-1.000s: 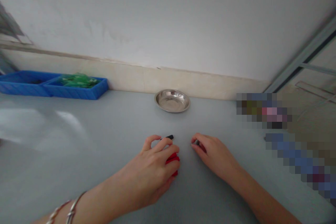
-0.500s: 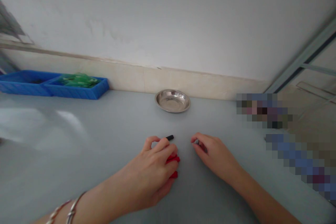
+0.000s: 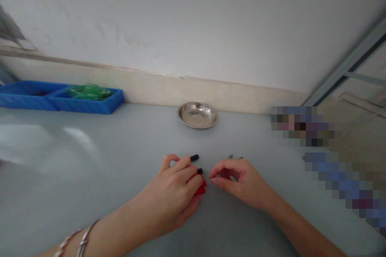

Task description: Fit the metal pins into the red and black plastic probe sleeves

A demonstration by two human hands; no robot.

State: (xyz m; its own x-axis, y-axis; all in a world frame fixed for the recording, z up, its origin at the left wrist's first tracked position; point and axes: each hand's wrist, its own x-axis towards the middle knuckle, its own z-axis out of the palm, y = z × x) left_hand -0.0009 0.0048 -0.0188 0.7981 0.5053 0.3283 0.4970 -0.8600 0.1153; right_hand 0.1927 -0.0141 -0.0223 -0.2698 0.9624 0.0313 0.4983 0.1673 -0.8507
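My left hand (image 3: 179, 182) is closed around a bright red object (image 3: 201, 186), most of which my fingers hide. A black rod-like end (image 3: 194, 157) shows past my index finger, and a second short black end (image 3: 199, 171) pokes out beside the red. Whether these black pieces join the red one I cannot tell. To the right, my right hand (image 3: 238, 176) pinches a thin metal piece (image 3: 214, 176) between thumb and forefinger, close to the red object. Just behind that hand two slim metal tips (image 3: 230, 156) show; their lower parts are hidden.
A round steel dish (image 3: 197, 115) stands by the wall. Blue plastic bins (image 3: 87, 106) sit at the back left, one holding green plastic-looking material (image 3: 90, 92). A blurred-out patch (image 3: 304, 124) covers the right side of the grey table (image 3: 135, 140).
My right hand has moved left and nearer to my left hand, its fingertips now beside the red object. The second black end and the metal tips have come into view.
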